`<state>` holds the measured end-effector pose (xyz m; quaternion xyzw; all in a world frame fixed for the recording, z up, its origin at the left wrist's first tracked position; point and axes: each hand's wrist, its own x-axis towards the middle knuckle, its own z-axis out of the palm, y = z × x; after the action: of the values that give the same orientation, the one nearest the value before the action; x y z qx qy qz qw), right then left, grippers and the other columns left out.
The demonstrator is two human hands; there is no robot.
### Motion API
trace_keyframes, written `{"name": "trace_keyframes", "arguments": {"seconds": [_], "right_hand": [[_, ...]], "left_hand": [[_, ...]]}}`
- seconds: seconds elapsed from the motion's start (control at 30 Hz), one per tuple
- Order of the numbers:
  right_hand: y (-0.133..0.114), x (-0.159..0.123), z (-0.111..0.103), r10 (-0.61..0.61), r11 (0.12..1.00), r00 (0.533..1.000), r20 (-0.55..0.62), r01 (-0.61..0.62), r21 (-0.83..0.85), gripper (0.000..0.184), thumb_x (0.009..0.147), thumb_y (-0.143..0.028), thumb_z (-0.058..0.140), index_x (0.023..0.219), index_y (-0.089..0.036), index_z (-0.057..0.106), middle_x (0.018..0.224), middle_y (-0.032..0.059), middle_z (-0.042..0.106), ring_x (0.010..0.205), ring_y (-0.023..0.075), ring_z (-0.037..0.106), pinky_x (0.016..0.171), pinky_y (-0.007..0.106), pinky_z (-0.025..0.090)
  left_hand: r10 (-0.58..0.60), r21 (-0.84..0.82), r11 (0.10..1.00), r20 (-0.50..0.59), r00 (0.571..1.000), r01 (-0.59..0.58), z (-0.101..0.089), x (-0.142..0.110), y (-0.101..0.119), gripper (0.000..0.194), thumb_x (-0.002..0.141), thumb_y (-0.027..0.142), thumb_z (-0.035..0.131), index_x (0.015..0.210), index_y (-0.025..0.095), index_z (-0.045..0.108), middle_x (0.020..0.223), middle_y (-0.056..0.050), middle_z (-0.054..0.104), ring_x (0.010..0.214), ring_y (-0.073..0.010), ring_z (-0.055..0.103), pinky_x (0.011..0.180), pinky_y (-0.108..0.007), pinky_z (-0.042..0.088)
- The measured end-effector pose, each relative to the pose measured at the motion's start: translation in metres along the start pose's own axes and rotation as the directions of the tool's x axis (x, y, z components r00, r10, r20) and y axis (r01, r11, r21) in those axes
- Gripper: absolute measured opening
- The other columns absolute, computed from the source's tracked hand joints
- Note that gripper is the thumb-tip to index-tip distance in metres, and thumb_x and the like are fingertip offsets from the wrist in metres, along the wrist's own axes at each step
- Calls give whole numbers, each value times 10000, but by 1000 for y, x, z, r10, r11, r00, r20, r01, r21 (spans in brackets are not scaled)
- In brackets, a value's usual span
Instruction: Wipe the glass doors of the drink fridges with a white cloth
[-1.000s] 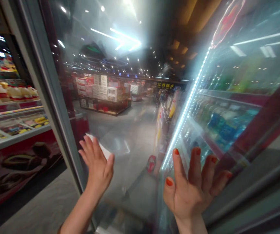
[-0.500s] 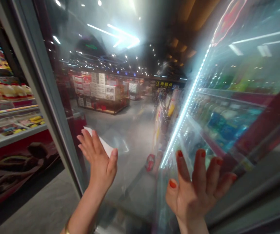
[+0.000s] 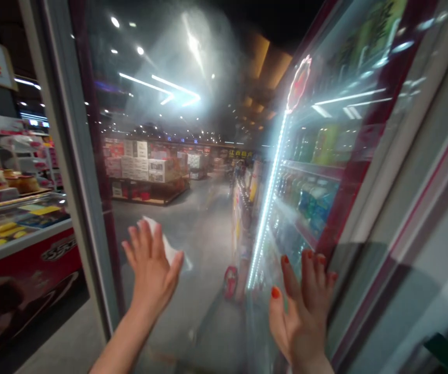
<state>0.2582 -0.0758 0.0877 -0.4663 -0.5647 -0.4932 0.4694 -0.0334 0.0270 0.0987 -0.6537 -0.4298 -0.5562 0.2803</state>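
Observation:
Against a clear glass pane (image 3: 204,228), my left hand (image 3: 152,267) presses a white cloth or tissue (image 3: 170,254). Its fingers are spread over the cloth, and most of the cloth is hidden behind the palm. To the right, my right hand (image 3: 302,306) is raised with orange-painted nails and holds nothing. Its fingers are stretched out close to the glass; whether they touch it I cannot tell. Hazy smears and light reflections lie across the upper pane.
A metal upright frame (image 3: 66,156) edges the glass on the left. Beyond it stands a display freezer (image 3: 29,234) with packaged goods. Through the pane show stacked boxes (image 3: 146,166) on a low stand. A bright light strip (image 3: 268,202) and bottles (image 3: 313,208) appear at right.
My view has turned, so the frame and freezer sit differently. My left hand stays on the cloth. The right hand's fingers are closer together and tilted more upright.

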Motion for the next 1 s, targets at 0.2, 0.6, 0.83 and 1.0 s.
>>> {"name": "trace_keyframes", "arguments": {"seconds": [0.2,0.6,0.83,1.0], "right_hand": [[2,-11,22,-9,984,999,-54,0,-178,795,1025,-378,715,1754,-262,422,1781,199,461,1625,494,467,1288,741,408],[2,-4,7,-21,999,997,-73,23,31,747,1093,-336,456,1805,-216,262,1851,187,330,1713,446,317,1309,732,380],[8,-5,2,-2,958,964,-267,79,276,681,1137,-299,327,1798,-159,244,1872,137,278,1730,350,304,1352,635,411],[7,-3,4,20,957,950,-312,72,281,671,1161,-338,208,1806,-153,207,1869,123,286,1727,339,313,1392,634,344]], "left_hand": [[191,-35,980,-80,978,-194,8,22,63,870,1068,538,578,1799,344,148,1896,-30,103,1779,-296,-2,1458,-586,-41],[146,-23,989,-60,987,-148,-6,62,64,897,1082,581,547,1806,316,89,1903,-46,-16,1769,-348,-98,1439,-641,-72],[398,-9,918,14,917,-398,-7,34,83,852,1070,575,585,1790,373,177,1883,27,143,1775,-238,-5,1462,-491,-56],[358,13,934,-52,932,-358,-4,81,118,899,1056,572,597,1798,315,160,1893,-4,62,1769,-307,-95,1438,-603,-121]]}}
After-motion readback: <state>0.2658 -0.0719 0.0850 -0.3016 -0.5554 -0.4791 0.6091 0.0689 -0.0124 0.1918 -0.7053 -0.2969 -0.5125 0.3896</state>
